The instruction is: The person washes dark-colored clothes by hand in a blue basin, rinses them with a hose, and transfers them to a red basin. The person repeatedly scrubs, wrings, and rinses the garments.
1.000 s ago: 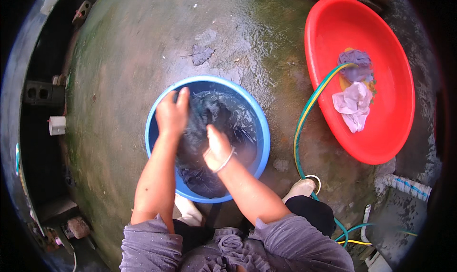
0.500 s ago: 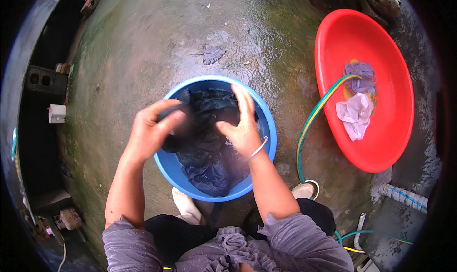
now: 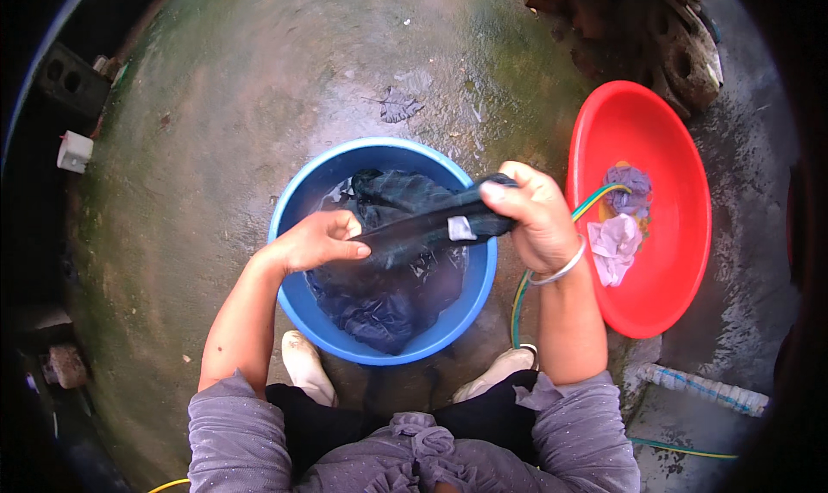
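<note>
Between my hands stretches the band of a dark garment [image 3: 405, 234], with a small white label [image 3: 461, 228] near its right end. My left hand [image 3: 315, 243] pinches one end, thumb against curled fingers. Closed around the other end is my right hand [image 3: 539, 217], just past the right rim; it wears a silvery bracelet [image 3: 562, 269] at the wrist. The garment hangs down into a round blue tub [image 3: 466, 316] in front of me. More dark, wet cloth [image 3: 379, 316] lies in the water there, and where one piece ends is hard to tell.
A red basin [image 3: 677, 269] at the right holds a purple cloth [image 3: 630, 191] and a pale pink cloth [image 3: 614, 244]. A green-yellow hose [image 3: 519, 307] runs into it. Hollow blocks [image 3: 686, 62] lie far right. My white shoes [image 3: 308, 368] stand behind the tub on wet concrete.
Both hands were apart over the tub, the left blurred near dark cloth. Now they grip the garment's band and hold it stretched; my right hand has moved right. The view has shifted slightly.
</note>
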### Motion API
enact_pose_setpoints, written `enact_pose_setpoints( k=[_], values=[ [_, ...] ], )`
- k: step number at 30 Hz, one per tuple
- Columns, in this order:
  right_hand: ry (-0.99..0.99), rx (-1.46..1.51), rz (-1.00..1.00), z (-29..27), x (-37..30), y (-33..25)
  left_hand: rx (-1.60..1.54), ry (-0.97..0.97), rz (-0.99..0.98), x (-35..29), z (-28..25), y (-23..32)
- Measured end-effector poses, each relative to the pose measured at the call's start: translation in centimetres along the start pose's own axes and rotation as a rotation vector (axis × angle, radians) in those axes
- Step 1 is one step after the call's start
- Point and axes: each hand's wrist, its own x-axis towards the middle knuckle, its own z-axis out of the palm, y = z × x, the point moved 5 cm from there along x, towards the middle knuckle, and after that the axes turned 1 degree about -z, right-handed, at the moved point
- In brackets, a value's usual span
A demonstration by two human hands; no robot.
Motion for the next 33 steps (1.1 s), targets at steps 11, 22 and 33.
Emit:
enact_pose_setpoints(
  k=[11, 22, 33],
  values=[
    [0.130, -0.338, 0.104, -4.3, -1.1, -1.1, -0.308, 0.354, 0.276, -6.4, -5.8, 1.0],
    [0.163, -0.613, 0.019, -4.2, -0.9, 0.9, -0.453, 0.519, 0.432, -9.3, -7.0, 0.9],
    [0.037, -0.505, 0.012, -3.3, -1.3, 1.3, -0.433, 0.507, 0.227, -8.7, -7.1, -0.7]
  ],
)
